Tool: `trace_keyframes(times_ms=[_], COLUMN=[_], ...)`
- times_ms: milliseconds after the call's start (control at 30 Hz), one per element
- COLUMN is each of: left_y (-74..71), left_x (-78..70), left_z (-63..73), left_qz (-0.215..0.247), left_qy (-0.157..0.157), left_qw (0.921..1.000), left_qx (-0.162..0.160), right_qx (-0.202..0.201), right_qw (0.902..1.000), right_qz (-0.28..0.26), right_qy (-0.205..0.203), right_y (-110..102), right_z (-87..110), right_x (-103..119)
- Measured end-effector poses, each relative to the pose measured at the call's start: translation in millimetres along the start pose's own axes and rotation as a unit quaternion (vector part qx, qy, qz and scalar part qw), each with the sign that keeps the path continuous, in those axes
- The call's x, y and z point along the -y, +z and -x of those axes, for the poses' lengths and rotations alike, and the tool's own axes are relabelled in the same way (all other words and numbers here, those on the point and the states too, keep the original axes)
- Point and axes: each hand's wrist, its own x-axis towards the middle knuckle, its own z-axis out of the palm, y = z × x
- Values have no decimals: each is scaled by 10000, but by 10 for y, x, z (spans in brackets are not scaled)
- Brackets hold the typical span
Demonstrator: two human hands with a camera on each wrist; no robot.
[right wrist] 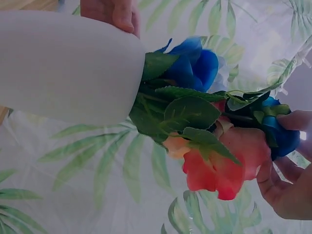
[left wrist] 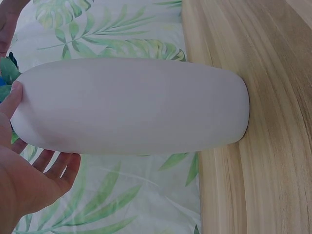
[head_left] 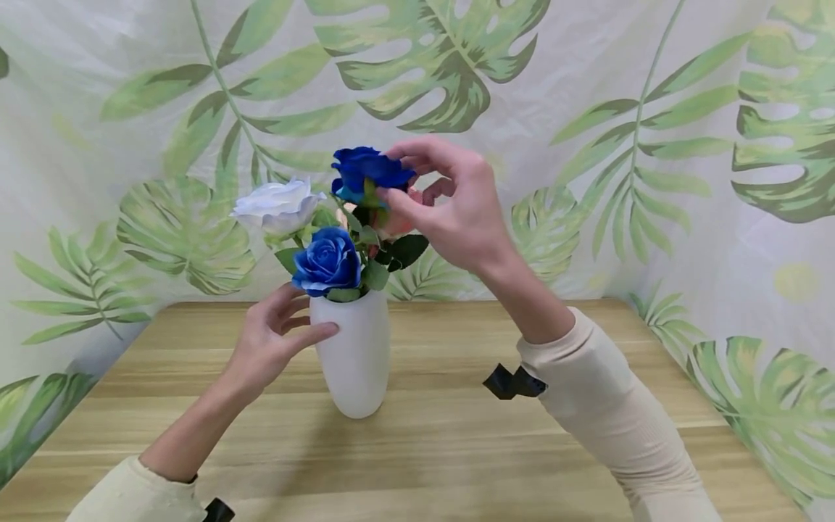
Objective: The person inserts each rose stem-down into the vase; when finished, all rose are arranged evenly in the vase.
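Note:
A white vase (head_left: 355,362) stands upright on the table with artificial roses in it. My left hand (head_left: 267,344) holds the vase just below its rim, thumb on the near side and fingers round the left side. High above the rim, my right hand (head_left: 459,210) pinches the head of a blue rose (head_left: 365,170) between thumb and fingers. Lower down, a second blue rose (head_left: 326,262) sits close to the rim. To its upper left is a white rose (head_left: 280,205). The right wrist view shows a coral-pink rose (right wrist: 219,165) beside green leaves (right wrist: 192,114). The stems inside the vase are hidden.
The wooden table (head_left: 443,449) extends under the vase and both forearms. Behind it hangs a pale curtain (head_left: 496,72) printed with green leaves, which also runs along both sides. Black straps (head_left: 512,382) show at the sleeve cuffs.

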Motion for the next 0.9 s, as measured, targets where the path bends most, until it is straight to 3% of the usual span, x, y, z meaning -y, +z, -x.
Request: trace_keyframes(times_ms=[100, 333, 733, 900], left_y=[3, 4, -1, -5], left_x=[-3, -2, -5, -7], left_z=[-7, 0, -8, 2], left_qz=[36, -12, 31, 67], left_qy=[16, 2, -24, -20], left_qw=[10000, 10000, 10000, 10000], left_qx=[-11, -17, -28, -34], right_qx=[77, -33, 396, 672], right_qw=[9998, 9997, 9965, 9929], right_qz=[83, 239, 682, 757], right_qy=[-171, 84, 286, 628], right_y=[12, 39, 47, 97], right_z=[13, -17, 89, 179], right_x=[18, -25, -36, -30])
